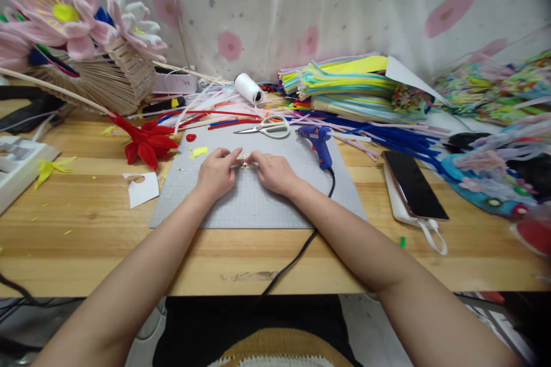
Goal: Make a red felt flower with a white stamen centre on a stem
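Over the grey cutting mat [267,212], both of my hands meet at a small, spiky whitish piece [245,162] with yellowish and dark tips, too small to make out fully. My left hand [217,173] pinches it from the left, index finger and thumb at its edge. From the other side my right hand [272,172] has curled fingers closed on it. Scissors with white handles [275,127] lie just beyond the hands. A blue glue gun [318,146] rests on the mat to the right. Yellow scraps [198,152] and a small red piece [190,137] lie to the left.
A red fuzzy flower [148,140] and a cut white card [143,189] lie left of the mat. Bundled pipe cleaners [348,83] and a thread spool [248,89] are behind. At right, a phone [415,184] rests on a white power bank. The glue gun's black cord [297,258] crosses the front edge.
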`<act>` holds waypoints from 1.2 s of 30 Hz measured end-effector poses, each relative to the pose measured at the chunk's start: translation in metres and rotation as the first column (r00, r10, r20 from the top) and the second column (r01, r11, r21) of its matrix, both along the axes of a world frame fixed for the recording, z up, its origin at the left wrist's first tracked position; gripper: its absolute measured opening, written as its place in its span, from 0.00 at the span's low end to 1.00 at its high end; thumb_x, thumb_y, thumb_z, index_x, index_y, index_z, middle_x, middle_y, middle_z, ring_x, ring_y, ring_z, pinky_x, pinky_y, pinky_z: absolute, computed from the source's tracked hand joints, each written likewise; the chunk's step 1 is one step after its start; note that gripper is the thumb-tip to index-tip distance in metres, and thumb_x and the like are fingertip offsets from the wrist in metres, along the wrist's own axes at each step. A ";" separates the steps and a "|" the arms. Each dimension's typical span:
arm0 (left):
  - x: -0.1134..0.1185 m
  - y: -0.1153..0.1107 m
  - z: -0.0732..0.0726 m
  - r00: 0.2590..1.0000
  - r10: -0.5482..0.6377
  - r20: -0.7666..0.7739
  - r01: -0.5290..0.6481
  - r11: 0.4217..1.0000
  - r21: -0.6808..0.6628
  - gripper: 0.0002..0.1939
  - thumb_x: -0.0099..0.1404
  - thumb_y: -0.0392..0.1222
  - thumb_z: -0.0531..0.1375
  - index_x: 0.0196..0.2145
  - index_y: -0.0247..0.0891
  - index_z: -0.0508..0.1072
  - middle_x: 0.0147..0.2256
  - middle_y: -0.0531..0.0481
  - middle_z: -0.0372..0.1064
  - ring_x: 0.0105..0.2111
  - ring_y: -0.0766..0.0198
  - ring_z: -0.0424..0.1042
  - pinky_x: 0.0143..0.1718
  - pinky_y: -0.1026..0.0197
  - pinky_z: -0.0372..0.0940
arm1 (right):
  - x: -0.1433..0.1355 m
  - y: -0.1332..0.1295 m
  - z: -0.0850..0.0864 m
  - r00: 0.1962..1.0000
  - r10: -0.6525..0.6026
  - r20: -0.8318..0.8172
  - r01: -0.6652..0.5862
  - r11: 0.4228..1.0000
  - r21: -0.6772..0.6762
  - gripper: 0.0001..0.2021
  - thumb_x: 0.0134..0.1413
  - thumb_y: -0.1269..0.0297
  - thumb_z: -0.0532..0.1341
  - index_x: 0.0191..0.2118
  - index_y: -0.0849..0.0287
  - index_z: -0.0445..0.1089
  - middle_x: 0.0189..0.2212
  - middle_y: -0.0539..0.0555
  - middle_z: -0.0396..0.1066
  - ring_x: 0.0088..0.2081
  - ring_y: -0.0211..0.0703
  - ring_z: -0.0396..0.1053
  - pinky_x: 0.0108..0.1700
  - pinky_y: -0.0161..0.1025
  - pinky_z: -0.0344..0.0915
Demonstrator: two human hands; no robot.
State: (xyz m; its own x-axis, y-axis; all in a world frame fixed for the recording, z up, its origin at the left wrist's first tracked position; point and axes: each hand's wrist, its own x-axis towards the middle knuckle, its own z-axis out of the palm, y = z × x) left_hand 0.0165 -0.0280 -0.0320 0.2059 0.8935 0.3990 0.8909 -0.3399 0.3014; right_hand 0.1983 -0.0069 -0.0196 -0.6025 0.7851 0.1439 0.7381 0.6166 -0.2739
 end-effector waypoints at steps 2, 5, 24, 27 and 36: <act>0.000 0.000 0.000 1.000 0.014 -0.022 -0.014 1.000 -0.019 0.29 0.53 0.30 0.53 0.54 0.35 0.69 0.38 0.44 0.72 0.43 0.57 0.68 0.46 0.55 0.66 | 0.001 0.000 -0.001 1.000 -0.001 -0.021 0.001 1.000 -0.004 0.15 0.58 0.72 0.47 0.50 0.59 0.61 0.43 0.55 0.74 0.43 0.43 0.71 0.40 0.36 0.59; 0.001 -0.001 0.001 0.999 0.010 -0.035 -0.011 0.999 -0.042 0.30 0.53 0.29 0.53 0.55 0.33 0.68 0.37 0.44 0.74 0.42 0.55 0.68 0.45 0.53 0.66 | 0.003 0.000 -0.001 0.999 -0.018 -0.036 0.018 1.000 0.004 0.15 0.57 0.73 0.48 0.49 0.59 0.61 0.43 0.55 0.74 0.43 0.43 0.71 0.41 0.36 0.59; 0.002 -0.006 0.002 0.998 -0.049 -0.048 0.049 0.999 -0.002 0.31 0.53 0.30 0.53 0.57 0.35 0.66 0.39 0.43 0.71 0.44 0.55 0.67 0.47 0.52 0.65 | 0.004 -0.003 0.000 0.999 -0.016 0.045 0.014 1.000 0.027 0.15 0.59 0.71 0.47 0.50 0.59 0.61 0.44 0.55 0.74 0.43 0.44 0.72 0.38 0.37 0.59; 0.002 -0.005 0.001 0.998 -0.018 -0.054 0.016 1.000 -0.026 0.31 0.54 0.31 0.53 0.57 0.35 0.66 0.37 0.43 0.71 0.42 0.55 0.67 0.46 0.52 0.66 | 0.003 -0.004 0.002 0.998 -0.002 0.068 -0.001 0.999 0.049 0.15 0.59 0.70 0.47 0.50 0.60 0.61 0.43 0.56 0.74 0.43 0.45 0.72 0.38 0.37 0.58; 0.003 -0.005 0.002 1.000 -0.020 -0.016 0.020 1.000 0.019 0.32 0.53 0.30 0.53 0.57 0.37 0.65 0.39 0.46 0.72 0.45 0.57 0.67 0.48 0.55 0.65 | 0.001 -0.008 0.003 0.987 -0.010 0.159 0.003 0.999 0.040 0.16 0.62 0.66 0.44 0.51 0.59 0.61 0.41 0.58 0.75 0.40 0.47 0.72 0.35 0.37 0.57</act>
